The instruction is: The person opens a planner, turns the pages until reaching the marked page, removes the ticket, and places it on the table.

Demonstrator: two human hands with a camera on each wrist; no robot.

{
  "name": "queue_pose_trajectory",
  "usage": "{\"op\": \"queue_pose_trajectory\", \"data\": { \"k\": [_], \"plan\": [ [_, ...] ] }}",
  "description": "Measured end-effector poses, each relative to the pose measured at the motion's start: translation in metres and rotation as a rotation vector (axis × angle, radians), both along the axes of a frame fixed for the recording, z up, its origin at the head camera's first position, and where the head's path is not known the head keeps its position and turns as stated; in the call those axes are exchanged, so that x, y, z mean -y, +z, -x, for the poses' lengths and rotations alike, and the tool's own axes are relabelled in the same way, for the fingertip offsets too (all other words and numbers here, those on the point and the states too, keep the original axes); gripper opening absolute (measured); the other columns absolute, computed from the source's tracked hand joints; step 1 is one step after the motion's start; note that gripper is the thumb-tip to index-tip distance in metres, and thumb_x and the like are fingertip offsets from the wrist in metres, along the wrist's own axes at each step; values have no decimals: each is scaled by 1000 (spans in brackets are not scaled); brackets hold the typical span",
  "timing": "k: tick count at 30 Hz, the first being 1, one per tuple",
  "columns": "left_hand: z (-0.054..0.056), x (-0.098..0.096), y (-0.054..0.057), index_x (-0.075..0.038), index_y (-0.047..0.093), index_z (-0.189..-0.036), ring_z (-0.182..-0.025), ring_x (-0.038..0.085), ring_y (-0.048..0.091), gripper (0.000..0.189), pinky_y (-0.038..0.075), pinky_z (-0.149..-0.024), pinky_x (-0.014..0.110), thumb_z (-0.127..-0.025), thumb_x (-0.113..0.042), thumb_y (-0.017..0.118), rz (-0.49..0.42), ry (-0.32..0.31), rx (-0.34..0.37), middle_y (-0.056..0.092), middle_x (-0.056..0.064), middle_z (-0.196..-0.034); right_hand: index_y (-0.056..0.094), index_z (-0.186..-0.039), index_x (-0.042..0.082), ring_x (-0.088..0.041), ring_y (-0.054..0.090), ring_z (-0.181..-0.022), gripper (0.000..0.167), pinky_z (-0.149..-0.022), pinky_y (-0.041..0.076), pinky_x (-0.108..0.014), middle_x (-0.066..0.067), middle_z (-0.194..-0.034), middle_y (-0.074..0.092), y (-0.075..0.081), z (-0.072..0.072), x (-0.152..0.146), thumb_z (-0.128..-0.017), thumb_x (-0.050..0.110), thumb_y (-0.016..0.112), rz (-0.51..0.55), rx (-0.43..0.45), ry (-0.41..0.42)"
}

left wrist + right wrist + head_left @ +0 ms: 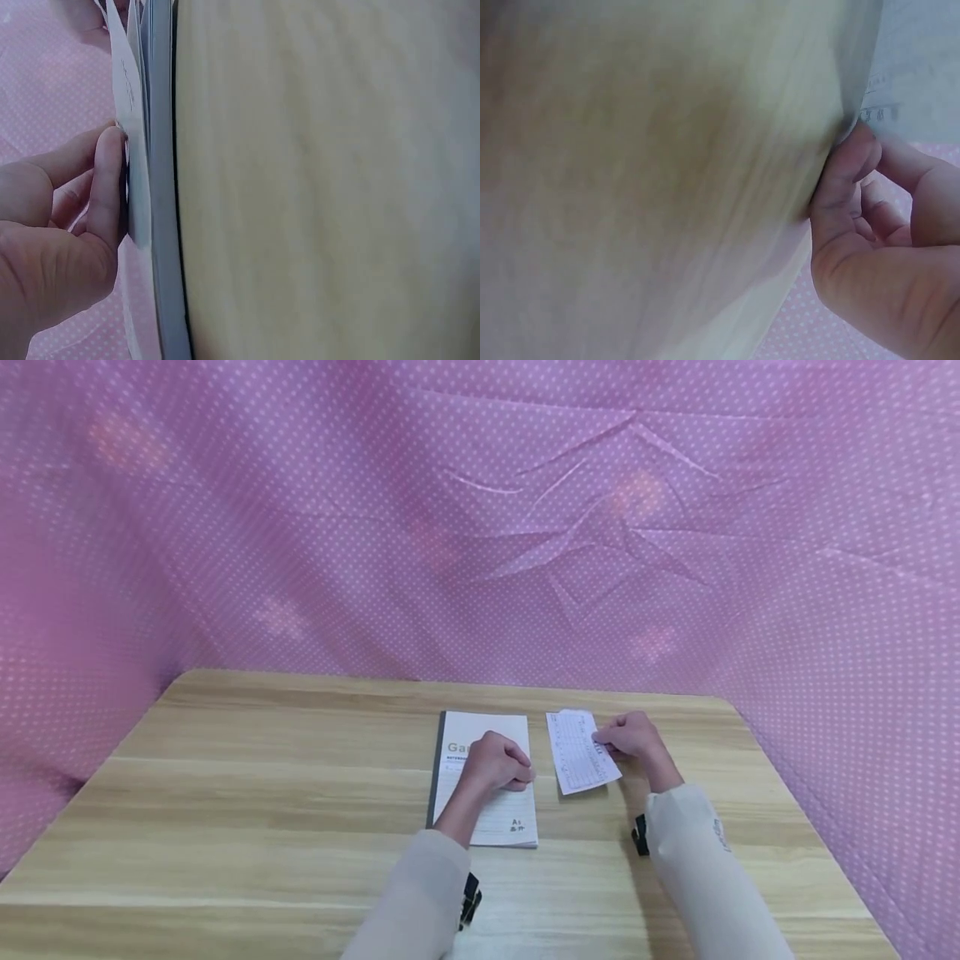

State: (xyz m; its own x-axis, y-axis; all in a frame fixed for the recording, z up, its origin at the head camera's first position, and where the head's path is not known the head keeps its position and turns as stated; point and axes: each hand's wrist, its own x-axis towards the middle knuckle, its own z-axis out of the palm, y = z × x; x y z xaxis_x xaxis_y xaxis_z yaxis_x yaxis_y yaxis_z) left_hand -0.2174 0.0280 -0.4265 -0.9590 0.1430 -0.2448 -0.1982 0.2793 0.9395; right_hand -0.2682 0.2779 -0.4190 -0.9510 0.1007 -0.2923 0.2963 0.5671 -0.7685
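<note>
A white notebook with a dark spine lies on the table, its front cover lettered in gold and black. My left hand reaches across it, thumb and finger pinching the cover's right edge. In the left wrist view the thumb and index fingertip meet at the notebook's edge, where the leaves stand slightly apart. To the right, my right hand pinches the right edge of a printed paper slip. Another sheet's edge peeks out behind the slip's top. The right wrist view shows the slip raised at the pinched edge.
The wooden table has rounded far corners. A pink polka-dot cloth hangs behind it and along both sides. Black straps show at the pale sleeves.
</note>
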Motion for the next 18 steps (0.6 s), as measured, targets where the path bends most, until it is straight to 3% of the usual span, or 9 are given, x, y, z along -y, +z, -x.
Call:
{"op": "queue_pose_trajectory", "data": {
  "k": [5, 8, 12, 18],
  "plan": [
    [0, 9, 4, 9, 73, -92, -64, 15, 68, 16, 61, -63, 26, -76, 12, 76, -88, -39, 39, 69, 12, -79, 68, -104, -8, -12, 62, -67, 16, -65, 59, -24, -6, -78, 63, 1, 0, 1, -96, 6, 68, 98, 23, -9],
    [1, 13, 7, 8, 73, -96, -67, 15, 68, 19, 61, -65, 26, -78, 11, 75, -106, -56, 51, 68, 13, -84, 68, -101, -9, -13, 58, -65, 16, -63, 56, -23, -4, -72, 59, 3, -1, 0, -96, 6, 66, 100, 5, 11],
    [4, 17, 11, 5, 73, -99, -70, 16, 68, 20, 60, -67, 25, -80, 8, 75, -95, -44, 32, 67, 13, -88, 67, -95, -8, -14, 53, -64, 15, -61, 47, -24, -4, -68, 58, 7, -2, -1, -96, 7, 66, 71, -52, 25],
    [9, 25, 14, 2, 74, -101, -72, 17, 67, 19, 58, -68, 25, -82, 1, 75, -42, -29, -25, 70, 9, -87, 65, -105, -6, -15, 52, -67, 21, -61, 45, -24, -8, -80, 61, 14, -4, 6, -97, 12, 66, 15, -112, 48]
  ]
}}
